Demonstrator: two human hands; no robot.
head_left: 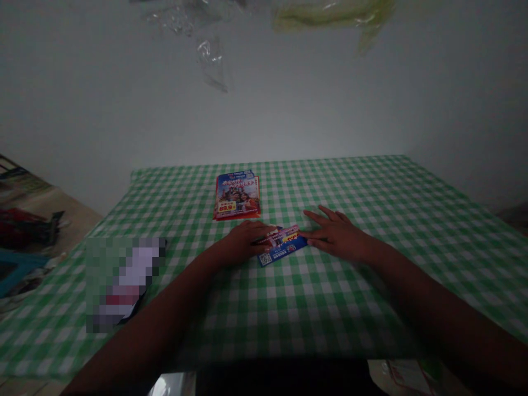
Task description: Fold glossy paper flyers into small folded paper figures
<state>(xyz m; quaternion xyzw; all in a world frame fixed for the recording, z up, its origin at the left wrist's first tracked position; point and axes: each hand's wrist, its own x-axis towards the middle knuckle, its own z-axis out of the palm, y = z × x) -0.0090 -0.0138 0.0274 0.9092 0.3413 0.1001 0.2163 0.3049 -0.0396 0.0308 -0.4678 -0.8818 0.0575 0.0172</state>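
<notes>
A folded leaflet (pixel 279 254), blue with pink printing and a QR code, lies slantwise on the green-and-white checked tablecloth between my hands. At its left end, my left hand (pixel 243 242) has its fingers closed together over the paper, holding it against the cloth. My right hand (pixel 340 236) is at the other end, fingers spread. Its thumb and lower fingers touch the leaflet's right edge, while the upper fingers point away over the cloth. Farther back lies a stack of printed flyers (pixel 238 197), the top one showing people and a yellow price box.
To the left lies a flat object (pixel 132 280) blurred by pixelation, close to my left forearm. A pale wall (pixel 289 110) with plastic and yellow tape stands behind the table. Assorted items, one of them blue (pixel 20 269), are beyond the table's left edge.
</notes>
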